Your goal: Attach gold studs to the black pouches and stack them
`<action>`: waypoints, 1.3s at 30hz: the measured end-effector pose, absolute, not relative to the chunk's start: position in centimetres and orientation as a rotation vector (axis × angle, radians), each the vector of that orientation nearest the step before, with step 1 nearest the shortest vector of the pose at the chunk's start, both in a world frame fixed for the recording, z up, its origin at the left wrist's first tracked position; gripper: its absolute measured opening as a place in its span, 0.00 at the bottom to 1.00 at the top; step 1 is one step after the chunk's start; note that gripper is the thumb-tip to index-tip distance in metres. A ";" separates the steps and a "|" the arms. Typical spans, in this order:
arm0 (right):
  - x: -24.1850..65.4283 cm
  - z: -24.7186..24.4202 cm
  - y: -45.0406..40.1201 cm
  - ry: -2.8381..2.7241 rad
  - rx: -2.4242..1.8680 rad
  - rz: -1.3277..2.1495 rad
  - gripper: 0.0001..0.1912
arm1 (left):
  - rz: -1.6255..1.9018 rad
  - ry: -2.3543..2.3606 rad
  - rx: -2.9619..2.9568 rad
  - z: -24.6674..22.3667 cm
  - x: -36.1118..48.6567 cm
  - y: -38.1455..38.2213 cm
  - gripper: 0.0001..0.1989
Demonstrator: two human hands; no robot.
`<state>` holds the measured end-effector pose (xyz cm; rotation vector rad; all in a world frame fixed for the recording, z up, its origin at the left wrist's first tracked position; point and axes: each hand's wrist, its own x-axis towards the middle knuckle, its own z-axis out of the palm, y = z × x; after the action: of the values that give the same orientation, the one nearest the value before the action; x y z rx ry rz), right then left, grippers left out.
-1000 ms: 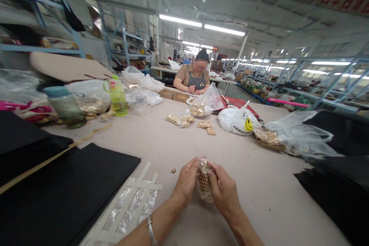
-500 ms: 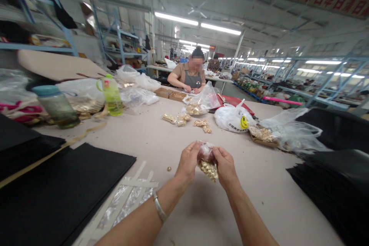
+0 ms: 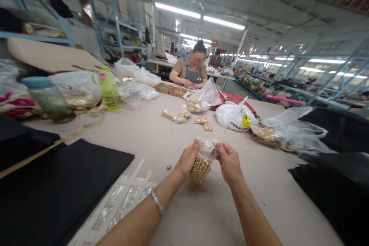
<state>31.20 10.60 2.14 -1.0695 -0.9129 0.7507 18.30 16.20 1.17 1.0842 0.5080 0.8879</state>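
Bag of gold beads [image 3: 201, 168] hangs above the tabletop [image 3: 155, 134], its clear upper part pinched by the left hand [image 3: 187, 160] on one side and the right hand [image 3: 230, 161] on the other, black sheets [image 3: 77, 184] lying left of it.

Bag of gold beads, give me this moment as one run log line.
left hand: grips bag | right hand: pinches bag's top edge | gold beads: inside, at bottom | loose bead: on table
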 end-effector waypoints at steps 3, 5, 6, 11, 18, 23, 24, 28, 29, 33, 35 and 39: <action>31.1 3.5 11.8 -0.761 -1.059 0.692 0.18 | 0.888 0.562 1.048 0.9 18.1 16.7 0.34; 31.4 3.9 12.6 -0.610 -1.043 0.642 0.20 | 0.865 0.605 1.023 0.4 17.6 17.2 0.35; 31.8 4.0 12.8 -0.553 -1.044 0.618 0.20 | 0.841 0.617 1.018 0.1 17.2 17.4 0.36; 36.6 3.2 11.8 -0.676 -1.316 0.190 0.21 | 0.748 0.597 1.081 -0.9 15.8 17.4 0.33; 45.5 2.0 7.4 -1.186 -2.182 -0.447 0.29 | 0.687 0.571 1.241 -0.5 16.1 17.0 0.25; 39.9 1.6 3.6 -1.486 -2.035 -0.177 0.27 | 0.843 0.644 1.231 1.0 14.9 18.0 0.23; 37.6 1.4 2.7 -1.597 -1.963 0.049 0.27 | 0.875 0.664 1.226 1.4 14.5 18.3 0.23; 29.5 0.3 -0.1 -2.050 -1.644 0.706 0.42 | 0.983 0.748 1.236 3.0 12.3 19.8 0.23; 28.1 0.0 -0.4 -2.130 -1.602 0.720 0.46 | 1.011 0.774 1.245 3.3 11.6 20.1 0.23; 25.6 -1.0 0.7 -2.236 -1.539 0.536 0.40 | 1.077 0.912 1.319 3.3 9.9 21.2 0.23; 25.4 -1.2 1.7 -2.200 -1.524 0.447 0.34 | 1.055 0.989 1.401 2.6 9.6 21.4 0.21; 25.3 -1.5 3.2 -2.115 -1.558 0.305 0.31 | 0.896 1.130 1.693 1.2 9.4 21.3 0.14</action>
<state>25.33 3.19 -1.48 -1.5582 -2.1147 0.3047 9.38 21.33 1.16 1.6931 1.1300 0.8955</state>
